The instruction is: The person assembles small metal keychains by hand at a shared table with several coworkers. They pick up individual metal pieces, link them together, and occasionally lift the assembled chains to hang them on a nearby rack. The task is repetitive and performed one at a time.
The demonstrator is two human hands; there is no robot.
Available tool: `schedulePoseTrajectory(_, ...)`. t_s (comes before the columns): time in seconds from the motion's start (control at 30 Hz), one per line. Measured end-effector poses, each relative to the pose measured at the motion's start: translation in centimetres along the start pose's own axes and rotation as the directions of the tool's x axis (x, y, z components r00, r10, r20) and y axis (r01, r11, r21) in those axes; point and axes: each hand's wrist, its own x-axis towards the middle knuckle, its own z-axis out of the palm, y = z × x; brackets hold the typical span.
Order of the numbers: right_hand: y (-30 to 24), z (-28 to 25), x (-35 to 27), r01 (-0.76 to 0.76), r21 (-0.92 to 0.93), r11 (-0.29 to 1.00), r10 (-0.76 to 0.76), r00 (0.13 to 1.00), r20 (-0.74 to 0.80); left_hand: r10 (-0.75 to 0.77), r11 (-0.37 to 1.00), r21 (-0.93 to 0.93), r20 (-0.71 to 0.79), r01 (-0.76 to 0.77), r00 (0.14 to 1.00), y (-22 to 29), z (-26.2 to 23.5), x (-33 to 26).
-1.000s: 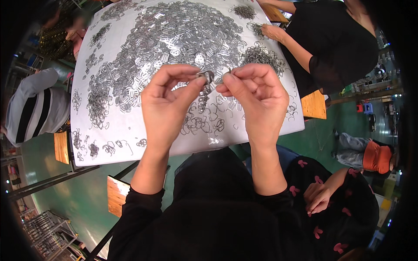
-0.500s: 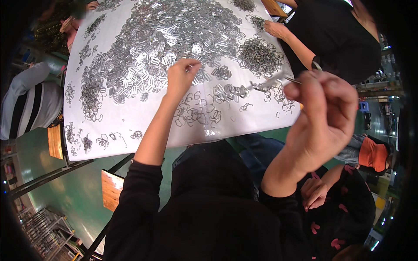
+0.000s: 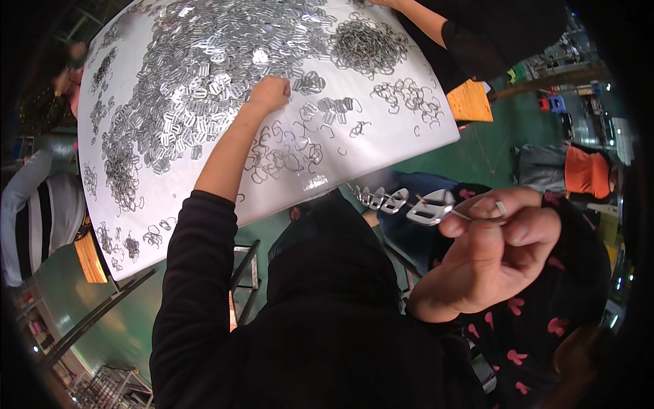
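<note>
Nearby, the right hand (image 3: pixel 494 255) pinches a wire (image 3: pixel 461 215) strung with buckles (image 3: pixel 393 202); beyond, the left hand (image 3: pixel 271 94) hides its fingertips, grip unclear.

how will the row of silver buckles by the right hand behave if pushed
The row of silver buckles would probably flex, being separate pieces in line beyond the right hand. Each shiny frame looks metal, so likely stiff, perhaps slippery.

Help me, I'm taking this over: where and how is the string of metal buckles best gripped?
Probably by the rim of the buckle nearest the right hand, pinched between thumb and finger, coming from the left. The string of metal buckles runs leftward from those fingertips, which pinch its other end; that buckle's flat, open frame looks broadest and uncovered.
</note>
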Motion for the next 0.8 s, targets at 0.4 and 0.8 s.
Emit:
schedulePoseTrajectory(0.4, 1.6, -2.2, -11.3, -0.292, 0.108, 0.950, 0.295, 0.955, -0.018, 0.001, 1.000, -0.008, -0.089, -0.002, 0.996, -0.9, 1.2, -0.4)
schedulePoseTrajectory(0.8, 5.0, -0.1, -15.0, -0.345, 0.027, 0.938, 0.341, 0.935, 0.100, -0.261, 0.506, -0.838, 0.077, 0.204, 0.962, 1.1, -0.1, -6.6)
